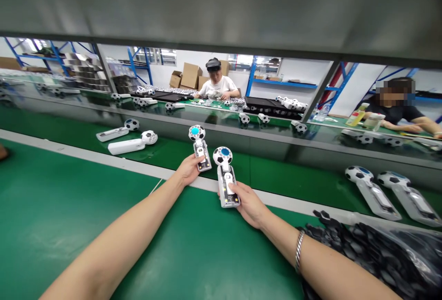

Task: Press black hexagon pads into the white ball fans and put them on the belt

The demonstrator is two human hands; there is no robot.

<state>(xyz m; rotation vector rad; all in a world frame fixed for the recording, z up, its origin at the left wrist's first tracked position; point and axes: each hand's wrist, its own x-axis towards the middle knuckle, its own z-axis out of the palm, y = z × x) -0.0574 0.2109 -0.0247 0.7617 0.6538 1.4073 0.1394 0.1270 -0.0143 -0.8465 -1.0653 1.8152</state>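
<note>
My left hand (pixel 188 170) is closed on a handheld device (pixel 197 133) with a soccer-ball head and a clear handle, its thumb on the handle's front. A bright blue disc shows on the ball. Slightly nearer, my right hand (pixel 251 204) grips a second soccer-ball device (pixel 223 156), thumb on the white piece of its handle. Circuit parts show through both clear handles, and a darker blue disc faces up on this ball. Both devices are held upright, side by side without touching, over the light strip edging the green bench (pixel 186 245).
Two similar devices (pixel 133 144) lie on the green belt (pixel 172 150) at left, two more (pixel 375 194) at right. A plastic bag of black parts (pixel 366 254) sits by my right forearm. Across the line, a person (pixel 221 86) works; another person (pixel 397 106) sits at right. A grey panel (pixel 221 10) hangs overhead.
</note>
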